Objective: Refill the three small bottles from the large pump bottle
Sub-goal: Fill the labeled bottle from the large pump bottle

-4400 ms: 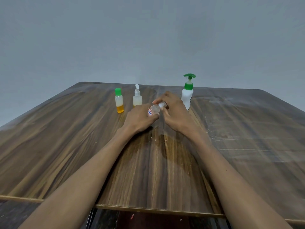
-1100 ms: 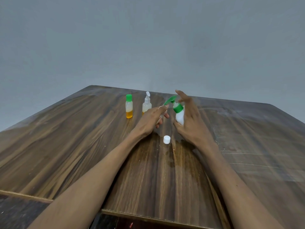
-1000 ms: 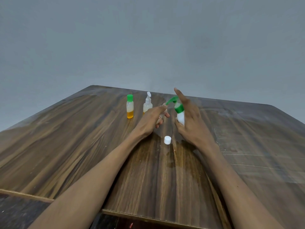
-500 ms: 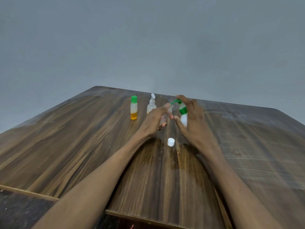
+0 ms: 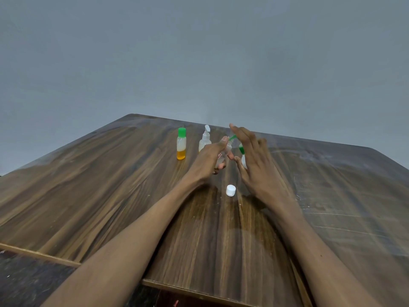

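Observation:
My left hand grips a small clear bottle, uncapped, with its mouth up under the green pump spout. My right hand wraps the large white pump bottle, which is tilted left; the fingers stretch upward over the pump head and hide most of the bottle. The small white cap lies on the table just in front of both hands. A small bottle with a green cap and orange liquid stands at the left. A small clear bottle with a white flip top stands beside it.
Everything rests on a dark wood-grain table whose near edge runs across the bottom. A plain grey wall lies behind. The table's right side shows pale scuffs.
Since 4.4 s ago the cap came off the small clear bottle and lies on the table, and my right hand picked up and tilted the pump bottle. In the last half second its fingers lifted off the pump head.

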